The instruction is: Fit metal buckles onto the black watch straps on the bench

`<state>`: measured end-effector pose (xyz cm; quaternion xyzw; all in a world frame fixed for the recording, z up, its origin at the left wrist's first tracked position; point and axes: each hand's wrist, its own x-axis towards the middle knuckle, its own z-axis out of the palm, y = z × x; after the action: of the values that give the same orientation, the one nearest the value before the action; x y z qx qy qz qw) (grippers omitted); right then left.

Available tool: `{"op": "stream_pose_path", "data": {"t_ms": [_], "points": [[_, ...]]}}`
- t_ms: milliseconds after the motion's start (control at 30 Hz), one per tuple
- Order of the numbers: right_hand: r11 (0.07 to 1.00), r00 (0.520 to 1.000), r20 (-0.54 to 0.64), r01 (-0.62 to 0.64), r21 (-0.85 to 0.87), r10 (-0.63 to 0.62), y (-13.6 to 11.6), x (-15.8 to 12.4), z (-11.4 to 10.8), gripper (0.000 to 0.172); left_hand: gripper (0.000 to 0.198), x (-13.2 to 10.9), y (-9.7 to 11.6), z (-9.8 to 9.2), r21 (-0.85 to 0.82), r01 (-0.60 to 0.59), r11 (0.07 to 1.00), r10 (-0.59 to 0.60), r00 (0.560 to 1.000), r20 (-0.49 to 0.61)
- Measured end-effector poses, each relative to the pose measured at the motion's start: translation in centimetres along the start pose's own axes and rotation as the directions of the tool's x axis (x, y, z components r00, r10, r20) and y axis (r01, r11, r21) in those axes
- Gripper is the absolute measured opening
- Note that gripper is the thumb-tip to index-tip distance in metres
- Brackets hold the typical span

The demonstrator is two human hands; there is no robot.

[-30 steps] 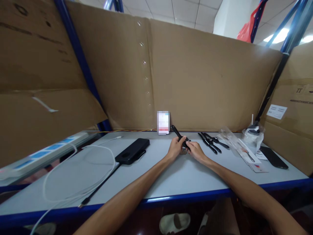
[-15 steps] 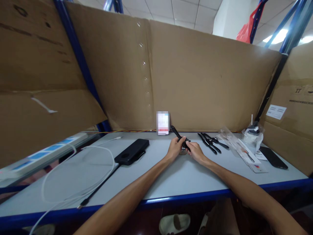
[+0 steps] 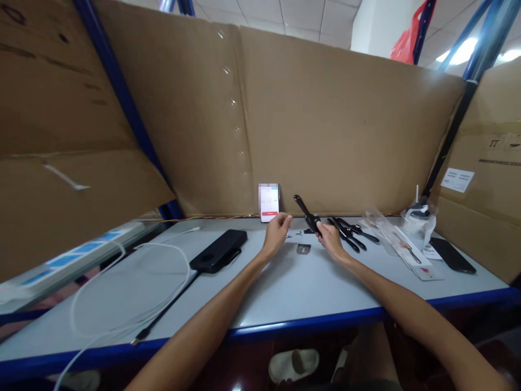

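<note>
Black tool (image 3: 312, 221) has metal plate (image 3: 306, 249) and propped phone (image 3: 269, 202) nearby.

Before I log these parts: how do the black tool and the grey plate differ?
The black tool is long; the grey plate is small and compact. The tool is held tilted in the right hand, while the plate lies flat on the table, untouched. The tool is black, the plate grey.
</note>
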<state>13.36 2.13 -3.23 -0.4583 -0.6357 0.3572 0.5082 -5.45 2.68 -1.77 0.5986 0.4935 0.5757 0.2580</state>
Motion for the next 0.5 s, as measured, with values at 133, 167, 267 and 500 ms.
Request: {"op": "stream_pose_path", "data": {"t_ms": [133, 167, 267, 500], "points": [[0.999, 0.992, -0.119, -0.039, -0.005, 0.038, 0.3, 1.7, -2.1, 0.059, 0.023, 1.1, -1.6, -2.2, 0.496, -0.036, 0.868, 0.011, 0.999, 0.053], [0.999, 0.989, -0.14, -0.051, 0.004, 0.051, 0.5, 2.0, -2.6, 0.058, 0.028, 1.0, -2.0, -2.5, 0.587, -0.069, 0.806, 0.007, 0.994, 0.106], [0.995, 0.98, -0.176, -0.089, 0.053, 0.097, 1.1, 2.6, -3.5, 0.057, 0.037, 0.7, -2.6, -2.6, 0.735, -0.153, 0.66, -0.06, 0.965, 0.254], [0.981, 0.972, -0.159, -0.153, 0.122, 0.171, 1.9, 2.8, -3.2, 0.055, 0.029, 0.4, -3.2, -2.0, 0.807, -0.154, 0.57, -0.171, 0.939, 0.299]]}}
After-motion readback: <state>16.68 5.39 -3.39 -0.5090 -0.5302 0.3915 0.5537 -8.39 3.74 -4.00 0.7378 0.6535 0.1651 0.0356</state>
